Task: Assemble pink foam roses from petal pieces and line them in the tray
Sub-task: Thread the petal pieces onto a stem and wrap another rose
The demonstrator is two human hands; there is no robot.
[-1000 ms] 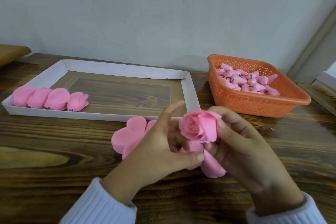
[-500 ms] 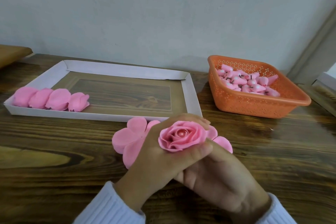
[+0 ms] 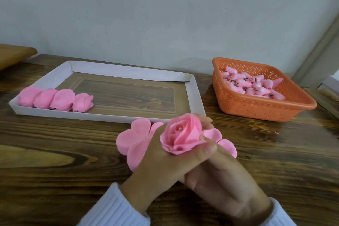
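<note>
My left hand (image 3: pixel 165 159) grips a pink foam rose (image 3: pixel 181 134) from below, thumb curled across its front, the bloom facing up with a pale bead at its centre. My right hand (image 3: pixel 225 185) lies under and behind the left hand, its fingers wrapped around the base of the rose; the fingertips are hidden. A stack of flat pink petal pieces (image 3: pixel 132 137) lies on the table behind the hands. The white cardboard tray (image 3: pixel 194 95) holds a row of several finished roses (image 3: pixel 55 99) at its near left corner.
An orange perforated basket (image 3: pixel 256 104) at the right holds several pink rose buds (image 3: pixel 251 86) with short dark stems. The wooden table (image 3: pixel 55 161) runs to a pale wall behind. A brown board (image 3: pixel 12 57) sits at the far left.
The rose turned from facing sideways between both hands to facing up in my left hand. My right hand slid from the rose's side to beneath it.
</note>
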